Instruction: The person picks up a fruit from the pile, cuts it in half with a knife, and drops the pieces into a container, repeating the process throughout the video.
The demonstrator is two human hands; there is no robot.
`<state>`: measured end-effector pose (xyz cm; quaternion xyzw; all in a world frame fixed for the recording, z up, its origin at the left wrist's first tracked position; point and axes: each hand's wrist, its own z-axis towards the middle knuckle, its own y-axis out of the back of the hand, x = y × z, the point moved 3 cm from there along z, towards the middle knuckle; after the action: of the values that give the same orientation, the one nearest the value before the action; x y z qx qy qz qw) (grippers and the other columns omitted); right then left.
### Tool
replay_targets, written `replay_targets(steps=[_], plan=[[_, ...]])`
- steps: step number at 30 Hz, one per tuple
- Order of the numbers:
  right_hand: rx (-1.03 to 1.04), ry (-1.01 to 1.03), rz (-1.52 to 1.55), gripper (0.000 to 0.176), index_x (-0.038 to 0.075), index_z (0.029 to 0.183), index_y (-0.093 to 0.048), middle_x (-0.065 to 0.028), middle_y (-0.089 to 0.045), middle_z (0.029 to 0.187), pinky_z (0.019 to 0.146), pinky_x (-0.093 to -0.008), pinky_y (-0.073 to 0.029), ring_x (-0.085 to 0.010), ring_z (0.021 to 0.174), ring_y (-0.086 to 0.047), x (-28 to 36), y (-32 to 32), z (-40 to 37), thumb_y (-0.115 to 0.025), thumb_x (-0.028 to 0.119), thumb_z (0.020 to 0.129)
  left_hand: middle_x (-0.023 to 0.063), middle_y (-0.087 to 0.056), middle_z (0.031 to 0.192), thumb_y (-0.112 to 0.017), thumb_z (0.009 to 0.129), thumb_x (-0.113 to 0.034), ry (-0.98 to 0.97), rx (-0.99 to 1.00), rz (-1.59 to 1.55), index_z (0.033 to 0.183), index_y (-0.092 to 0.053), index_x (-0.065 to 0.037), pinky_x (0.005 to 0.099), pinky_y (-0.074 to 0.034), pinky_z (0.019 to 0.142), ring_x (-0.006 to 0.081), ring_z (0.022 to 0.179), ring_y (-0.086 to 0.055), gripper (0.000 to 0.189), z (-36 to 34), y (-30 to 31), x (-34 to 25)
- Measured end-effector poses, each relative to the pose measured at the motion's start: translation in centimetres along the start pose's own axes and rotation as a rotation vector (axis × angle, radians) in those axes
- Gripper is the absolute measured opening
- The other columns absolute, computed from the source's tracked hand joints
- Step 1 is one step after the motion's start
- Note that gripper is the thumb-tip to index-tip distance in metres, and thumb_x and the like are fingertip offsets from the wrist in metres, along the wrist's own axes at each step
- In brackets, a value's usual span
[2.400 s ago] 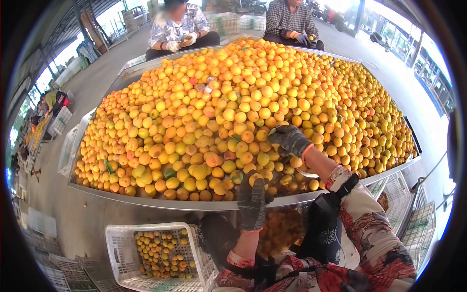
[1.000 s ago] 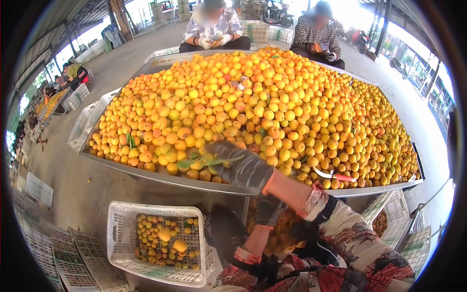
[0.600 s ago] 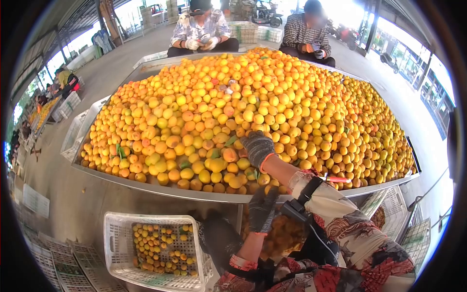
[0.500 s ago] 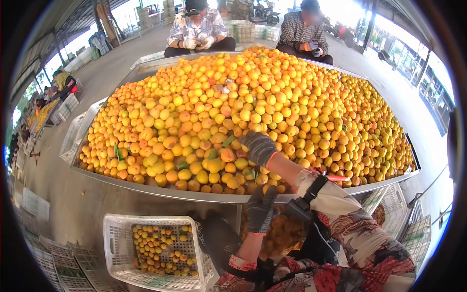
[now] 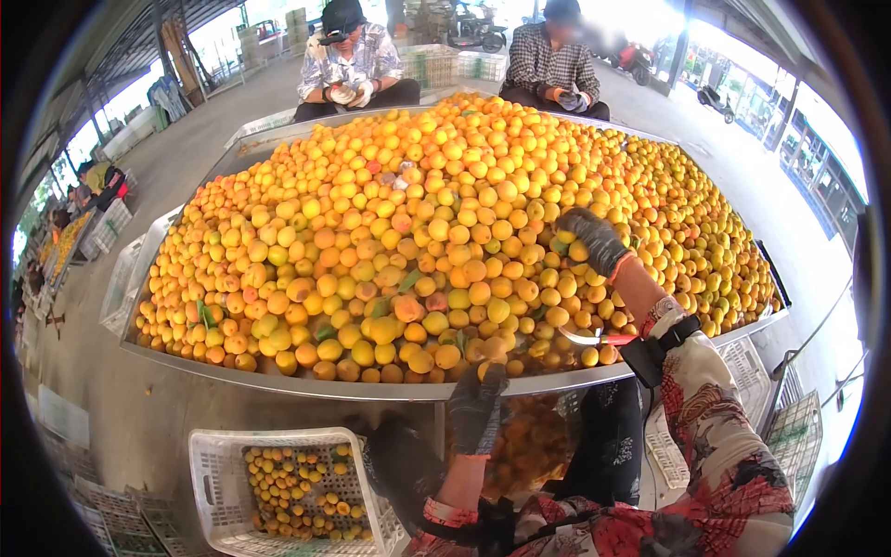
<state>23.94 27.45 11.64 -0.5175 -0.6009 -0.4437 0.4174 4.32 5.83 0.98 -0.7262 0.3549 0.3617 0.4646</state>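
Orange-yellow apricots (image 5: pixel 371 232) are heaped on a wide metal tray table (image 5: pixel 278 380). My right hand (image 5: pixel 594 239), in a dark grey glove, reaches over the right part of the heap with its fingers curled around an apricot (image 5: pixel 577 252). At the front rim, my left hand (image 5: pixel 477 408), gloved the same way, has its fingers closed about an apricot (image 5: pixel 488 370), partly hidden by them. A knife with a red handle (image 5: pixel 616 340) and a curved blade lies by the front rim, below my right forearm. A few green leaves show among the fruit.
A white plastic crate (image 5: pixel 200 473) with some apricots stands on the floor at left. More fruit shows beneath the tray. Two people (image 5: pixel 348 65) (image 5: pixel 552 65) sit across the heap, hands before them. Other crates (image 5: pixel 798 432) stand at right.
My right hand has moved right and slightly farther over the heap. The knife's blade has come into sight. My left hand stays by the rim, while the whole view has shifted slightly.
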Motion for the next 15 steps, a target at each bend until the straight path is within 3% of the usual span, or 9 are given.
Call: replay_targets(steps=[1,2,4,5,7,10,12,14,15], plan=[[0.081,0.149,-0.365,0.048,0.006,0.12,-0.051,-0.0115,-0.056,0.114,0.069,-0.031,-0.054,-0.0232,0.104,-0.055,-1.8,1.2,2.8,-0.064,0.025,0.079,0.001,-0.059,0.078,-0.063,0.085,-0.03,-0.009,-0.003,0.014,0.104,-0.059,-0.004,0.02,-0.041,0.041,0.006,0.056,-0.051,0.033,0.0,-0.1,0.0],[0.071,0.099,-0.499,0.048,0.011,0.123,-0.051,-0.0099,-0.057,0.112,0.066,-0.0318,-0.053,-0.0207,0.102,-0.056,-2.9,1.1,3.5,-0.062,0.029,0.08,0.001,-0.059,0.078,-0.063,0.085,-0.03,-0.008,0.002,0.018,0.104,-0.059,-0.004,0.02,-0.041,0.041,0.006,0.056,-0.051,0.033,0.0,-0.2,0.2],[0.143,-0.005,-0.822,0.052,0.019,0.129,-0.047,-0.0095,-0.055,0.118,0.079,-0.0344,-0.05,-0.022,0.106,-0.055,-2.6,-1.1,1.7,-0.059,0.032,0.08,0.0013,-0.06,0.078,-0.063,0.086,-0.028,0.018,-0.022,0.006,0.105,-0.058,-0.003,0.0199,-0.041,0.04,0.006,0.057,-0.052,0.033,0.2,0.0,0.5],[0.144,-0.007,-0.818,0.052,0.019,0.129,-0.047,-0.0095,-0.055,0.118,0.079,-0.0344,-0.05,-0.022,0.106,-0.055,-3.0,-1.9,1.8,-0.059,0.032,0.08,0.0013,-0.06,0.078,-0.063,0.086,-0.028,0.02,-0.022,0.011,0.105,-0.058,-0.003,0.0199,-0.041,0.04,0.006,0.057,-0.052,0.033,0.2,0.0,0.7],[0.064,0.245,-1.334,0.057,0.023,0.132,-0.044,-0.0085,-0.054,0.122,0.091,-0.0374,-0.044,-0.0245,0.11,-0.053,-3.3,-3.3,2.3,-0.058,0.033,0.078,0.0025,-0.06,0.078,-0.061,0.087,-0.026,0.019,-0.03,-0.048,0.107,-0.056,-0.001,0.0205,-0.04,0.039,0.007,0.052,-0.052,0.032,0.4,0.0,0.8],[0.095,0.175,-1.494,0.059,0.025,0.133,-0.042,-0.0081,-0.052,0.125,0.093,-0.0384,-0.042,-0.026,0.113,-0.051,-3.0,-4.4,2.7,-0.057,0.035,0.078,0.0041,-0.061,0.072,-0.06,0.088,-0.023,-0.031,0.005,-0.025,0.107,-0.057,-0.003,0.022,-0.038,0.036,0.0077,0.041,-0.047,0.028,0.4,0.0,0.5],[0.112,0.245,-1.499,0.058,0.023,0.133,-0.042,-0.0085,-0.054,0.123,0.092,-0.0375,-0.043,-0.0259,0.113,-0.052,-3.1,-3.3,2.3,-0.06,0.033,0.078,0.0041,-0.06,0.071,-0.06,0.088,-0.022,-0.037,0.004,-0.02,0.107,-0.057,-0.002,0.0223,-0.037,0.036,0.0078,0.04,-0.047,0.028,0.4,-0.3,0.4],[0.082,0.287,-1.276,0.058,0.02,0.131,-0.044,-0.0095,-0.057,0.119,0.092,-0.0389,-0.043,-0.0273,0.11,-0.053,-3.2,-2.5,1.8,-0.062,0.031,0.078,0.004,-0.06,0.069,-0.06,0.088,-0.022,-0.051,-0.006,-0.016,0.106,-0.057,-0.002,0.0226,-0.037,0.035,0.0079,0.04,-0.047,0.027,0.3,-0.3,0.0],[-0.016,0.331,-1.102,0.056,0.015,0.129,-0.046,-0.0087,-0.062,0.108,0.083,-0.0345,-0.047,-0.0232,0.101,-0.059,-3.3,-2.3,1.6,-0.066,0.024,0.078,0.0041,-0.059,0.072,-0.059,0.088,-0.021,-0.035,-0.006,-0.021,0.107,-0.056,-0.001,0.0226,-0.038,0.036,0.008,0.041,-0.047,0.027,0.2,-0.4,-0.1]])
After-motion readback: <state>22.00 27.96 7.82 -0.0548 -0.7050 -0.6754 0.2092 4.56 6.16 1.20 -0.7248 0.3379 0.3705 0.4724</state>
